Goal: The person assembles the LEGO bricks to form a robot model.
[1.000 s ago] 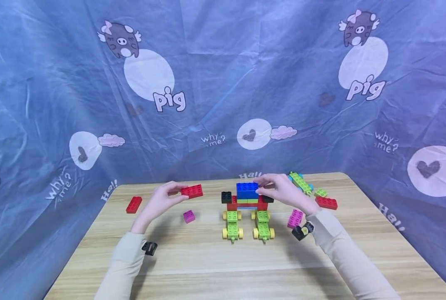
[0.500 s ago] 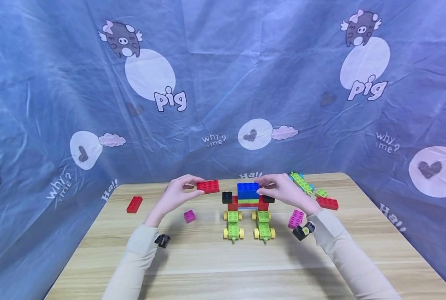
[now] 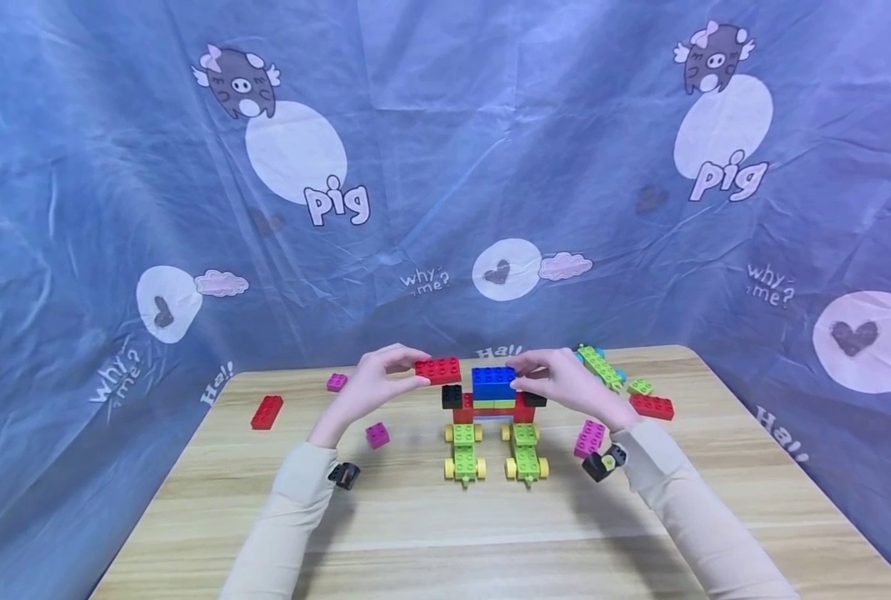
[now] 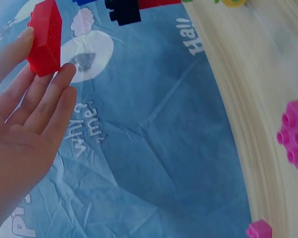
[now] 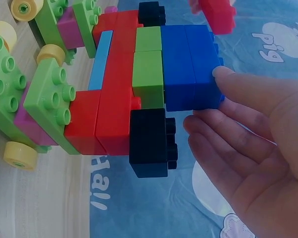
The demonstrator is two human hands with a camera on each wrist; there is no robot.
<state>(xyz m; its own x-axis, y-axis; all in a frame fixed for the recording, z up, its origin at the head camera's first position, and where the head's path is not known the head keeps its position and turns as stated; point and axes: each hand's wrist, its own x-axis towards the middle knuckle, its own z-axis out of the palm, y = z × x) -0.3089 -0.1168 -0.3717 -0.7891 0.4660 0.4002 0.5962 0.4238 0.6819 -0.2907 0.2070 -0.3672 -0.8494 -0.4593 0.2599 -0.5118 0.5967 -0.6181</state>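
My left hand [image 3: 370, 387] pinches a red brick [image 3: 438, 371] by its left end, between thumb and fingers, just up and left of the stack's blue bricks. The left wrist view shows this red brick [image 4: 45, 39] held at the fingertips. With thumb and fingers at one end, my right hand [image 3: 553, 379] holds the two blue bricks [image 5: 188, 67] on top of the built stack. Under them come green bricks [image 5: 149, 67], black bricks [image 5: 149, 141] at the ends, red bricks [image 5: 116, 106] and a light blue piece [image 5: 101, 59]. Green bases [image 3: 464, 457] with yellow wheels stand at the bottom.
Loose red bricks lie at left [image 3: 267, 412] and right [image 3: 652, 407]. Magenta bricks lie beside the left arm [image 3: 377, 435] and the right wrist [image 3: 590, 437]. Behind the right hand are a green wheeled base [image 3: 601, 367] and a small green brick [image 3: 641, 386]. A blue curtain [image 3: 430, 167] hangs behind.
My left hand has moved right with the red brick, bringing it close to the blue bricks. A magenta brick behind that hand has come into view. My right hand has stayed in place.
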